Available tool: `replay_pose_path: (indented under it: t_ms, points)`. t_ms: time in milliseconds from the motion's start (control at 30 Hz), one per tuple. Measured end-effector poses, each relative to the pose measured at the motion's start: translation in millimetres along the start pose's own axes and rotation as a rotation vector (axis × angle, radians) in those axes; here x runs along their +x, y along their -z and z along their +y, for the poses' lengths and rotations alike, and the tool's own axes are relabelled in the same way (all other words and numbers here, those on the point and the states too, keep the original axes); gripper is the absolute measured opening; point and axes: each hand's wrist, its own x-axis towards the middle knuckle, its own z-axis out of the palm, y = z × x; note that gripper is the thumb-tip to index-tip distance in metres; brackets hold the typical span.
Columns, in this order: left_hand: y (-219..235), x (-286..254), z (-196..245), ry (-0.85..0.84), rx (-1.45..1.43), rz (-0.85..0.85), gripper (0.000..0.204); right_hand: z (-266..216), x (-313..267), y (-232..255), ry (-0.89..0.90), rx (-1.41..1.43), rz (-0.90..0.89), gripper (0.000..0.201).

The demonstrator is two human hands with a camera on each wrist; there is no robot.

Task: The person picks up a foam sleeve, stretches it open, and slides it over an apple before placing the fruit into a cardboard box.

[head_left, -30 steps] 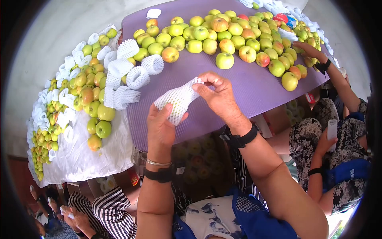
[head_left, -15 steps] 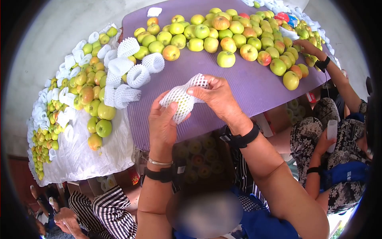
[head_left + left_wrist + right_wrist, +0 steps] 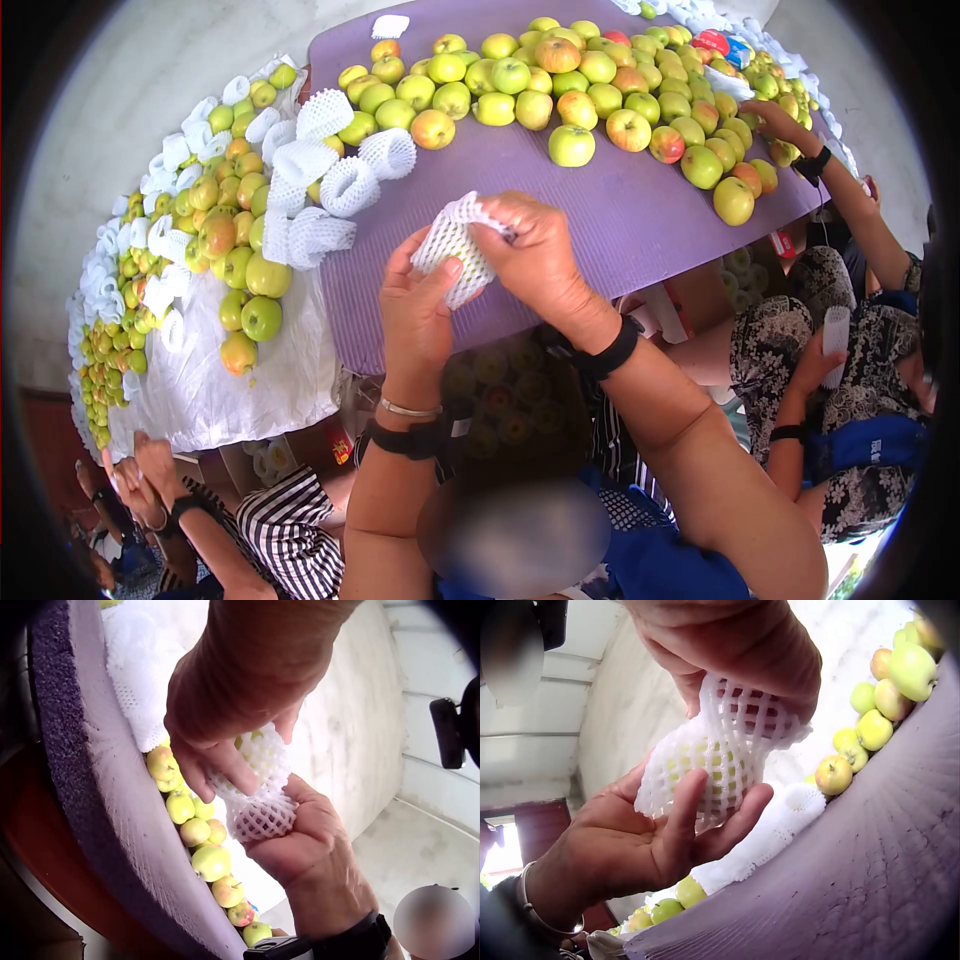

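Observation:
A green apple (image 3: 718, 759) shows through the mesh of a white foam net sleeve (image 3: 455, 250) above the purple mat's front edge. My left hand (image 3: 420, 305) holds the sleeved apple from below, its fingers and thumb around the sides. In the right wrist view the left hand (image 3: 645, 840) cups it. My right hand (image 3: 540, 255) grips the sleeve's free end, close against the apple. The left wrist view shows that right hand (image 3: 304, 844) at the flared end of the mesh, which narrows between the apple and the fingers.
Loose apples (image 3: 510, 75) lie across the back of the purple mat (image 3: 420, 200). White net sleeves (image 3: 350, 188) sit at its left edge. More apples (image 3: 240, 215) rest on a white cloth (image 3: 230, 400). At right another person's hand (image 3: 775, 120) reaches into the apples; a hand (image 3: 145, 470) shows lower left.
My right hand has turned and drawn in toward the left hand, and the sleeve's stretched-out end is now gathered near the apple. At lower left, another person's hands have risen.

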Motion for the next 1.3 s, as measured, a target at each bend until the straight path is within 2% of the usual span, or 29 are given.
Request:
replay_pose_path:
  t_ms: [67,233,300,333,367,400,433,467,500,533,600,700,767,833,900,1000,1033,1067,1167,1300]
  points:
    - [-3.3,-1.5,-1.5,-0.021,0.001,0.021,0.042,-2.5,2.0,1.4,0.323,-0.367,-0.027,0.02]
    - [5.6,1.8,-11.8,-0.147,0.069,0.028,0.031,-18.5,-1.8,-5.4,0.324,-0.354,-0.115,0.018]
    - [23.2,-6.0,-4.2,-0.35,0.392,0.023,0.03,-23.2,-6.4,-15.9,0.41,-0.421,-0.214,0.021]
    - [32.4,-2.5,-6.2,-0.395,0.487,-0.06,0.029,-23.8,-9.8,-19.0,0.471,-0.561,-0.275,0.025]
    - [41.2,3.1,-9.6,-0.446,0.577,-0.142,0.028,-19.1,-14.5,-22.2,0.518,-0.556,-0.254,0.024]
    - [49.2,8.7,-13.4,-0.503,0.658,-0.222,0.027,-19.8,-17.2,-19.1,0.479,-0.507,-0.242,0.025]
    - [56.2,8.8,-0.1,-0.787,1.244,-0.398,0.024,-21.9,-17.2,-19.7,0.457,-0.46,-0.264,0.025]
    - [49.9,4.3,0.4,-0.767,1.207,-0.363,0.025,-27.9,-18.4,-18.1,0.423,-0.368,-0.24,0.025]
    - [43.9,5.8,-4.0,-0.637,0.99,-0.337,0.026,-31.0,-17.5,-15.8,0.396,-0.245,-0.218,0.024]
    - [43.7,6.9,-9.5,-0.527,0.759,-0.297,0.027,-24.9,-18.3,-14.2,0.409,-0.238,-0.24,0.024]
    - [46.3,7.0,-11.9,-0.095,-0.065,-0.2,0.03,-19.2,-16.8,-16.9,0.451,-0.171,-0.301,0.023]
    - [42.6,4.0,-10.4,-0.133,0.057,-0.143,0.033,-15.5,-23.9,-18.5,0.348,-0.245,-0.24,0.025]
    - [39.3,4.5,-10.7,-0.134,0.048,-0.105,0.035,-13.4,-25.8,-22.3,0.435,-0.28,-0.086,0.029]
    - [34.8,7.5,-12.1,-0.096,-0.099,-0.083,0.037,-11.0,-22.4,-20.7,0.471,-0.346,-0.087,0.031]
    - [27.3,6.1,-8.1,-0.065,-0.21,-0.112,0.038,-15.4,-20.3,-18.9,0.461,-0.354,-0.067,0.032]
    - [12.7,4.9,4.6,-0.034,-0.313,-0.248,0.046,-26.5,-19.9,-13.9,0.314,-0.367,-0.129,0.024]
    - [7.6,3.4,8.1,-0.024,-0.338,-0.305,0.049,-26.4,-18.9,-13.9,0.341,-0.364,-0.115,0.027]
    - [5.3,1.8,7.8,-0.057,-0.284,-0.289,0.049,-26.0,-17.8,-14.6,0.368,-0.363,-0.101,0.031]
    - [8.1,-0.6,-1.2,-0.135,-0.152,-0.118,0.048,-24.4,-19.1,-20.1,0.457,-0.318,-0.074,0.03]
    - [28.5,5.3,-1.7,-0.016,-0.457,-0.232,0.044,-14.6,-22.4,-25.8,0.537,-0.183,-0.033,0.026]
